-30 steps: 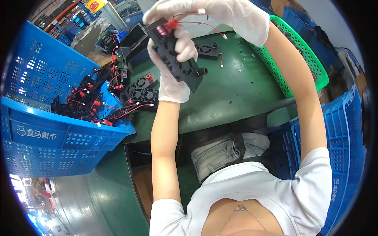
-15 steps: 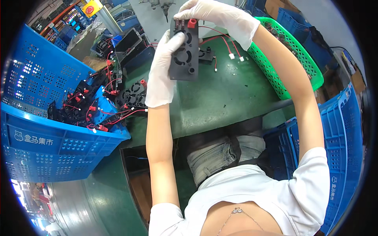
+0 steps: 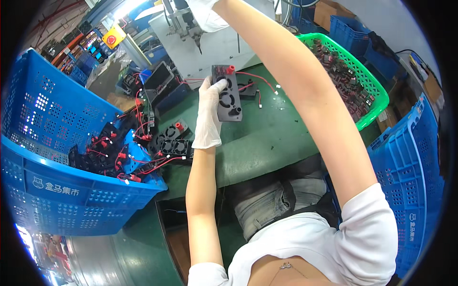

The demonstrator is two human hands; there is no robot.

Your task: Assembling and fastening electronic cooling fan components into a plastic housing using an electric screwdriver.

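Note:
My left hand (image 3: 208,114), in a white glove, is closed on a black fan panel (image 3: 228,101). The panel has round fan openings, a red knob-like part at its upper corner and a black one near its lower end. Red wires with white plugs trail from behind it across the green table. My gloved right hand (image 3: 206,16) is raised at the top edge, beside the metal head (image 3: 188,31) of a grey machine. The picture's edge cuts off its fingers, so their state is hidden.
A blue crate (image 3: 95,193) with several black fan parts and red wires stands at left. More fan panels (image 3: 174,140) lie on the green table (image 3: 267,155). A green basket (image 3: 379,97) of small parts sits at right. Another blue crate (image 3: 405,176) is beside me.
My right hand has left the panel's top and gone up to the machine head. My left hand, still holding the panel, appears lower in view, and the view has shifted.

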